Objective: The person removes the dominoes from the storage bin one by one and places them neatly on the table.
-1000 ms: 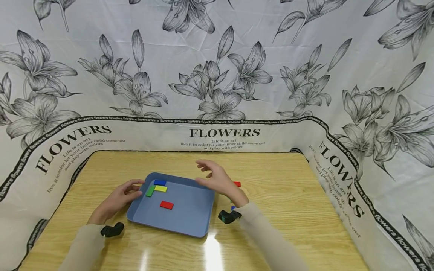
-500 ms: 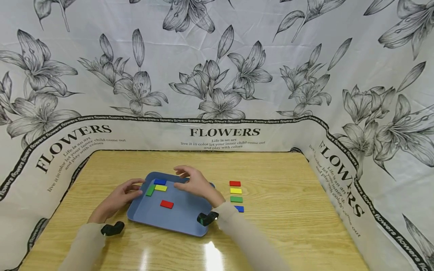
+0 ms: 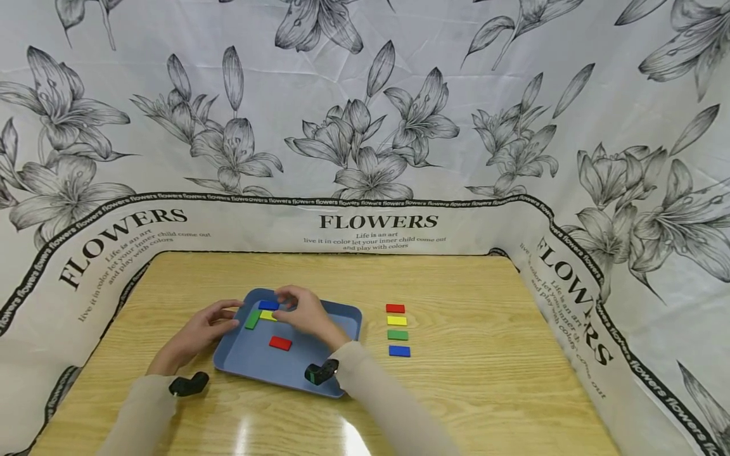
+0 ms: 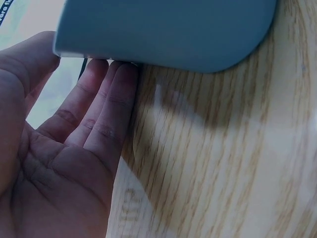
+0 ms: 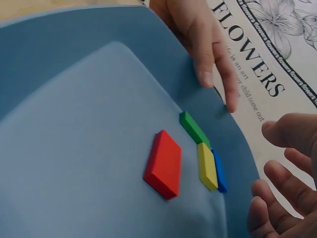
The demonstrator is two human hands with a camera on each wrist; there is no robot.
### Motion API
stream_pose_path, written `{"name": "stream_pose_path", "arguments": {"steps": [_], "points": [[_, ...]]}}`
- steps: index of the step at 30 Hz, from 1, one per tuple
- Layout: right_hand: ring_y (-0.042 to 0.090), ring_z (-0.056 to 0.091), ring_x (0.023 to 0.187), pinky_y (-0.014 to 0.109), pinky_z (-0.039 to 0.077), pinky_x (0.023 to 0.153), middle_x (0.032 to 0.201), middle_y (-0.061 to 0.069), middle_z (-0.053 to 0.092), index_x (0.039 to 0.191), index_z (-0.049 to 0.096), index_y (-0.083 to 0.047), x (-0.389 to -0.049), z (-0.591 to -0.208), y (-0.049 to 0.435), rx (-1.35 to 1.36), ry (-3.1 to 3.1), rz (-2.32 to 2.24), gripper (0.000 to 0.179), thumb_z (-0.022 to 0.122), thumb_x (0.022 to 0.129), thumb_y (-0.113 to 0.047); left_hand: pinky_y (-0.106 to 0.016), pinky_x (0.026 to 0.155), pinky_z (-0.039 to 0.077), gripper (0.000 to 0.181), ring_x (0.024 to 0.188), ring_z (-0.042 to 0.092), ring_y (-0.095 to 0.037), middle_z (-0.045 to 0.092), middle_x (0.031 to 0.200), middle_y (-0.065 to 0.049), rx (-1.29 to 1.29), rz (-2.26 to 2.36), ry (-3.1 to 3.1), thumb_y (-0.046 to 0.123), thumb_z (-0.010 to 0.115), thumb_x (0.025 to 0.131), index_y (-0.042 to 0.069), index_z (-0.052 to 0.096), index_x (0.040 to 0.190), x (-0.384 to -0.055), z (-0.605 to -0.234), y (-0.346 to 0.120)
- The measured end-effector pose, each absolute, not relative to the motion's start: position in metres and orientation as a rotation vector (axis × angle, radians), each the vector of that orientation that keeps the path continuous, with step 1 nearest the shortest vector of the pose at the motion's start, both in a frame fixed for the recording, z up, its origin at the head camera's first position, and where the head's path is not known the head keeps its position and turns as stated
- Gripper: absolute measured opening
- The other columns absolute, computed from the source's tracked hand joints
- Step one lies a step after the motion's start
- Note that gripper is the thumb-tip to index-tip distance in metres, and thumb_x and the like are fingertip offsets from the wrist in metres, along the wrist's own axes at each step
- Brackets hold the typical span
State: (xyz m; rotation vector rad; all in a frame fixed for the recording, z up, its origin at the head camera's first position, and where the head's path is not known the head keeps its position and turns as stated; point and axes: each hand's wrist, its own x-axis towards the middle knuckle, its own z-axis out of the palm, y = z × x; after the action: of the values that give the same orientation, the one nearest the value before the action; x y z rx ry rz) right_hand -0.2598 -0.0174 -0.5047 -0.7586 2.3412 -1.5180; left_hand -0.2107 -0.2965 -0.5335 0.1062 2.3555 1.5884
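Note:
A shallow blue-grey tray (image 3: 319, 354) lies on the table, slightly turned. My left hand (image 3: 199, 330) touches its left side; in the left wrist view the long fingers lie nearly straight, with their tips at the tray's outer wall (image 4: 163, 34). Over the tray's far part hovers my right hand (image 3: 305, 311), fingers loosely bent and holding nothing. Below its fingertips are a yellow block (image 5: 207, 167) and a blue block (image 5: 219, 171), side by side. A green block (image 5: 194, 129) meets their end. Apart from them lies a red block (image 5: 164, 166).
Right of the tray, a column of flat blocks stands on the wooden table (image 3: 485, 354): red (image 3: 395, 308), yellow (image 3: 397, 321), green (image 3: 397, 335) and blue (image 3: 399, 351). A flower-print cloth (image 3: 376, 228) encloses the table's back and sides.
My right hand has moved left, from the tray's right edge to above the blue and yellow blocks, uncovering the column of blocks on the right. My left hand stays at the tray.

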Motion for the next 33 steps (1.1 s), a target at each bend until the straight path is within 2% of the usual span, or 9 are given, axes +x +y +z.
{"name": "stream_pose_path", "arguments": {"steps": [5, 13, 19, 27, 33], "points": [[0.027, 0.066, 0.103, 0.022, 0.05, 0.075, 0.122, 0.017, 0.07, 0.132, 0.067, -0.006, -0.258, -0.512, -0.024, -0.709, 2.372, -1.501, 0.041, 0.076, 0.093, -0.012, -0.039, 0.094, 0.055, 0.056, 0.127, 0.056, -0.037, 0.05, 0.146, -0.028, 0.109, 1.592, 2.355, 0.031, 0.061, 0.105, 0.012, 0.043, 0.155, -0.21, -0.533, -0.297], [0.012, 0.063, 0.087, 0.023, 0.052, 0.075, 0.115, 0.013, 0.071, 0.125, 0.07, -0.003, -0.261, -0.525, -0.025, -0.703, 2.428, -1.47, 0.035, 0.077, 0.091, -0.01, -0.038, 0.095, 0.055, 0.056, 0.128, 0.056, -0.037, 0.05, 0.146, -0.027, 0.094, 1.587, 2.359, 0.031, 0.061, 0.105, 0.012, 0.043, 0.154, -0.21, -0.533, -0.296], [0.001, 0.058, 0.079, 0.019, 0.051, 0.071, 0.111, 0.011, 0.072, 0.123, 0.07, 0.001, -0.262, -0.528, -0.026, -0.784, 2.497, -1.423, 0.033, 0.074, 0.091, -0.007, -0.036, 0.094, 0.055, 0.056, 0.127, 0.056, -0.037, 0.051, 0.145, -0.026, 0.096, 1.6, 2.358, 0.032, 0.063, 0.105, 0.012, 0.044, 0.154, -0.21, -0.533, -0.296], [0.006, 0.06, 0.079, 0.02, 0.05, 0.071, 0.112, 0.009, 0.074, 0.124, 0.072, -0.004, -0.263, -0.531, -0.03, -0.716, 2.499, -1.392, 0.033, 0.076, 0.092, -0.008, -0.036, 0.094, 0.055, 0.057, 0.127, 0.056, -0.036, 0.051, 0.145, -0.026, 0.088, 1.606, 2.352, 0.032, 0.062, 0.105, 0.012, 0.043, 0.154, -0.211, -0.535, -0.296], [0.003, 0.058, 0.075, 0.019, 0.048, 0.069, 0.111, 0.007, 0.074, 0.123, 0.072, -0.006, -0.265, -0.534, -0.031, -0.709, 2.518, -1.357, 0.033, 0.077, 0.091, -0.009, -0.035, 0.094, 0.055, 0.057, 0.127, 0.056, -0.035, 0.05, 0.146, -0.025, 0.082, 1.611, 2.34, 0.032, 0.062, 0.105, 0.012, 0.043, 0.154, -0.211, -0.535, -0.296]]}}
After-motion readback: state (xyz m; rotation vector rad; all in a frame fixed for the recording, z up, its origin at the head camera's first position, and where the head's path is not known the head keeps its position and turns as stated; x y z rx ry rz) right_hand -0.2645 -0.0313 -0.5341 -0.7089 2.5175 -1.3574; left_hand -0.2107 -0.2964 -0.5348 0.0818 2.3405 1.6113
